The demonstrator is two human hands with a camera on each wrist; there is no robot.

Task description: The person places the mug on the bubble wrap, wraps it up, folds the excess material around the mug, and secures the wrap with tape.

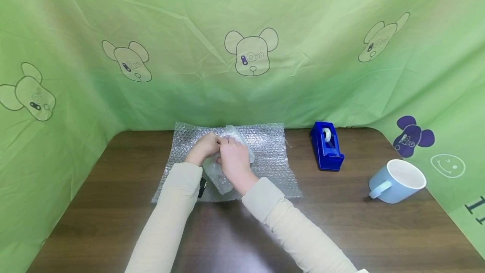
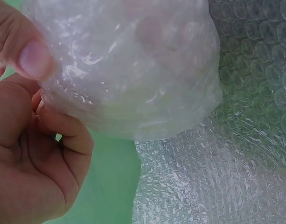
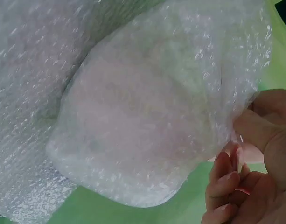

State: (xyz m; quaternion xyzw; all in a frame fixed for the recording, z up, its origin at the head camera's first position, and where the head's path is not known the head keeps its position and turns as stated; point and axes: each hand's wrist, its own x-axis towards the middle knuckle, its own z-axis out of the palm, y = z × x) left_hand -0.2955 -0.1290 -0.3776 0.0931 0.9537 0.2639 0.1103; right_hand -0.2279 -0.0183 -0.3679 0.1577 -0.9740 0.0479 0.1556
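A bundle of clear bubble wrap [image 1: 219,177], rounded and rumpled, is between my two hands over a flat bubble wrap sheet [image 1: 270,159]. Something pale shows faintly through its layers, its shape blurred by the plastic. My left hand [image 1: 206,145] pinches the bundle's edge with bent fingers, and in the left wrist view the wrapped bundle [image 2: 143,70] fills the upper middle. Close beside it, my right hand [image 1: 235,161] also pinches the edge. The right wrist view shows the thumb and fingers [image 3: 222,184] meeting at the margin of the wrap [image 3: 129,116].
To the right of the sheet stands a blue tape dispenser [image 1: 327,148] with a white roll. Farther right is a light blue mug [image 1: 395,182], handle toward me. A small black object [image 1: 202,188] shows by the left cuff. Green cloth [image 1: 182,87] encloses the brown table [image 1: 125,188].
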